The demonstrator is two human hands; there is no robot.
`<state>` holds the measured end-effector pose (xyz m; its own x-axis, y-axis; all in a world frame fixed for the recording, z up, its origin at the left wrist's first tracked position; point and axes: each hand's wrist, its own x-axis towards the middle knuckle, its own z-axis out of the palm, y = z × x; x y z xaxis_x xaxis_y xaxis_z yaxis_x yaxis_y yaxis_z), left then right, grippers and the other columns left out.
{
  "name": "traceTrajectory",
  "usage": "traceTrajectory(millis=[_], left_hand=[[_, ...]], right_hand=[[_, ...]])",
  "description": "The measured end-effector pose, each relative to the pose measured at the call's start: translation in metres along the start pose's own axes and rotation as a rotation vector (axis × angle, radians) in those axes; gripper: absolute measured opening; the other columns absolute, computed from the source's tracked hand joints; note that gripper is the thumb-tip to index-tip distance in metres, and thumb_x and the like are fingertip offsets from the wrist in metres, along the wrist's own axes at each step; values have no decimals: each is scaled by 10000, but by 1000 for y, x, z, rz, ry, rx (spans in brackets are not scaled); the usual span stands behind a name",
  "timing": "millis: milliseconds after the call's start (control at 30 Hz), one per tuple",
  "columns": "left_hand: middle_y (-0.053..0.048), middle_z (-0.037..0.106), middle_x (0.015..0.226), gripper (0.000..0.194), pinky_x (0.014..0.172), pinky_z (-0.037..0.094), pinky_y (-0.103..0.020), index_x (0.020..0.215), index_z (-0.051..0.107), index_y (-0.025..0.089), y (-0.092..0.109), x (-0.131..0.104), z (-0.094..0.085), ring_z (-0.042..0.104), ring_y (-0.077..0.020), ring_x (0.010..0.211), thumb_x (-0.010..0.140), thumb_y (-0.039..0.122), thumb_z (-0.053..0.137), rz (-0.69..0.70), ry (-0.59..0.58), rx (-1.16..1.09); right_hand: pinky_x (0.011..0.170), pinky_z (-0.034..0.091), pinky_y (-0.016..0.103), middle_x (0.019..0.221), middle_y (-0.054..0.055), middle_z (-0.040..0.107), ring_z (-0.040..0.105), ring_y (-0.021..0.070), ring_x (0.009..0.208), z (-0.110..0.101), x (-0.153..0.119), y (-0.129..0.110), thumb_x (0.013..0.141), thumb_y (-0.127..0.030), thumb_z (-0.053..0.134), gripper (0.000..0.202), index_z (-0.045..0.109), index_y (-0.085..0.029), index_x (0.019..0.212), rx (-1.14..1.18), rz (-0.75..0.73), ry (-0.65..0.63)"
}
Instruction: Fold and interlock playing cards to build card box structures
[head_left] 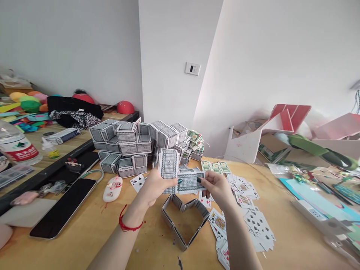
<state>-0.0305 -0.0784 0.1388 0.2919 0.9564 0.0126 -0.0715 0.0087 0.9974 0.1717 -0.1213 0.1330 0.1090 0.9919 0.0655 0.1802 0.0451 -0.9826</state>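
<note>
At the centre of the frame your left hand [154, 186] was closed on an upright folded card piece [168, 165], patterned back facing the camera, thumb in front and fingers behind. Your right hand [217, 187] pinched the right end of a second card piece [190, 182] lying sideways, its left end meeting the upright one, so your two hands stood close together with the joined pieces between them. A red string bracelet [127, 224] circled your left wrist.

Just below your hands, on the wooden tabletop [92, 240], lay a heart-shaped frame [184, 219] built of the same folded cards, open in the middle and touched by neither hand. To the lower right of it loose playing cards [251, 213] were spread face up, some overlapping. Behind your hands, toward the upper middle, stood a stack of card blocks [126, 146], piled several rows high against the white wall, with a few green notes [215, 167] lying flat to its right.

Left of centre a single spade card [137, 182] lay beside a small pink-and-white mouse [113, 188], and a dark phone [63, 212] rested near the lower left. A plastic bottle [15, 144] stood at the far left edge
</note>
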Motion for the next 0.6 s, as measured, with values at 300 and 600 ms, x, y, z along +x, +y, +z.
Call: traceTrajectory(millis=[300, 600], left_hand=[[-86, 699, 954, 358, 802, 498, -377, 934, 624, 139, 4, -3, 9, 645, -237, 864, 583, 140, 695, 51, 32, -3], [-75, 701, 969, 374, 819, 489, -359, 934, 649, 149, 11, 0, -25, 643, -228, 875, 575, 199, 741, 98, 150, -86]], right_hand=[[307, 281, 188, 350, -53, 460, 484, 107, 297, -1, 1, 3, 645, -393, 693, 289, 537, -166, 559, 42, 13, 95], [289, 278, 160, 411, -61, 473, 410, 58, 310, -68, -7, 4, 582, -381, 769, 310, 548, -169, 632, 241, -93, 468]])
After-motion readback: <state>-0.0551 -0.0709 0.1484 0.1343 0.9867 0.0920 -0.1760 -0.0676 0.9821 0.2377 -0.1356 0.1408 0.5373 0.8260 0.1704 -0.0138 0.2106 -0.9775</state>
